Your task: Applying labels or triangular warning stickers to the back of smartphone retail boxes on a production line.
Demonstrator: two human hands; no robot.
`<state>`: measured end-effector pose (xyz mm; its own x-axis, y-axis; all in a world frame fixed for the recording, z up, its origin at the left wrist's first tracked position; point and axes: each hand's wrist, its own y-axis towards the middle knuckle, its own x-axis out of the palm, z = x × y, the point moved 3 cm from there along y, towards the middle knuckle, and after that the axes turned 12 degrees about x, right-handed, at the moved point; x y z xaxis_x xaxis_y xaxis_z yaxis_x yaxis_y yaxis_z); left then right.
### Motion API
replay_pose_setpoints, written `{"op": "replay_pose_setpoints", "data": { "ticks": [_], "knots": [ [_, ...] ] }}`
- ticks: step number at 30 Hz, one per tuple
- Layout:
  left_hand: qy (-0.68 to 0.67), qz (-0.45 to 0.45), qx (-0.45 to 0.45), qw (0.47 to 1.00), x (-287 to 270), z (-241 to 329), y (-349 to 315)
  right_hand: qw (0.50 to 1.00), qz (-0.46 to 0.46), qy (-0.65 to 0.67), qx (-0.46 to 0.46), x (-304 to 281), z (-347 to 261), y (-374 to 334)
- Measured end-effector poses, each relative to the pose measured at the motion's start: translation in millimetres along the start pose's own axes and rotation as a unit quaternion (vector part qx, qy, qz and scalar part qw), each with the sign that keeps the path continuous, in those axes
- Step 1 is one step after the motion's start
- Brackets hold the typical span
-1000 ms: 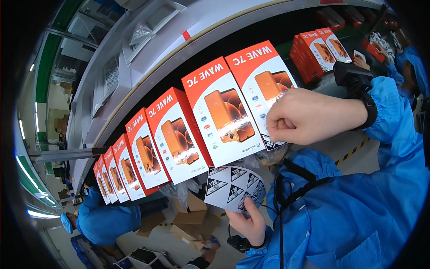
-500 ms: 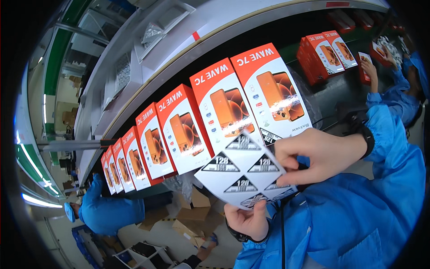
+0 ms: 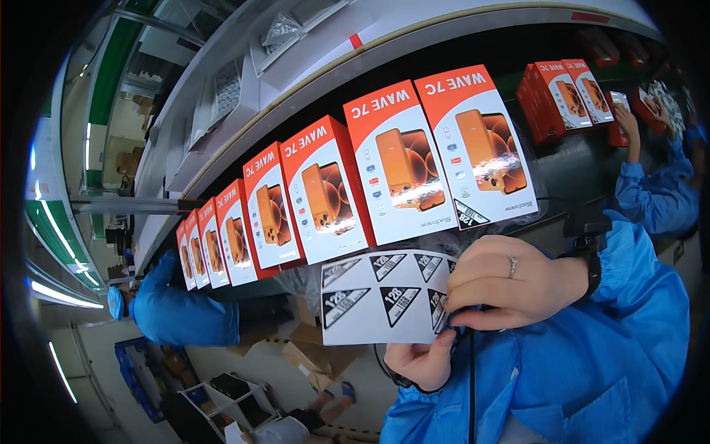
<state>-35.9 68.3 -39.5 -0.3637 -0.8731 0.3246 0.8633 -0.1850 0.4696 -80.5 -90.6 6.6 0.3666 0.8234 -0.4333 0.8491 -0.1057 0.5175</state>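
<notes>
A white sheet of black-and-white triangular stickers [image 3: 355, 285] is held in front of the boxes. My left hand [image 3: 420, 364] is closed on its lower right corner, thumb on the face. My right hand [image 3: 518, 285], a ring on one finger, has its fingers pinched at the sheet's right edge, over a sticker there. Whether that sticker is lifted is hidden. Just beyond my right hand stands a red and white phone box [image 3: 481, 148] with a triangular sticker [image 3: 470, 214] at its lower left corner. A second phone box [image 3: 399, 166] beside it shows no such sticker.
More phone boxes [image 3: 325, 196] run leftward in a row on the dark bench. Another group of boxes [image 3: 551, 100] is at the far right, near a co-worker's hand [image 3: 627, 126]. A pale shelf [image 3: 310, 81] runs behind. Another person in blue [image 3: 185, 307] is at left.
The sticker sheet has turned from corner-up to nearly level. My right fingers have come down toward my left thumb at its right edge. The boxes appear shifted right as the view moved.
</notes>
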Motion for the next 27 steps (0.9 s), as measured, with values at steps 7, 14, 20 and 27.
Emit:
{"op": "replay_pose_setpoints", "data": {
  "ticks": [7, 14, 20, 27],
  "knots": [
    [0.062, -0.083, 0.005, 0.995, -37.2, -10.7, 21.7, 1.000, -0.001, -0.001, 0.030, 22.1, -5.4, 11.6],
    [0.054, -0.163, -0.025, 0.985, -71.8, -2.0, 50.8, 0.999, 0.024, -0.003, 0.039, 49.1, -18.7, 29.1],
    [0.023, -0.166, 0.035, 0.985, -76.4, -2.2, 68.4, 0.996, 0.060, -0.045, 0.048, 66.4, -22.8, 35.9],
    [0.126, -0.192, 0.033, 0.973, -84.7, -4.4, 70.9, 0.993, 0.070, -0.037, 0.086, 74.7, -24.4, 37.0]
  ]
}}
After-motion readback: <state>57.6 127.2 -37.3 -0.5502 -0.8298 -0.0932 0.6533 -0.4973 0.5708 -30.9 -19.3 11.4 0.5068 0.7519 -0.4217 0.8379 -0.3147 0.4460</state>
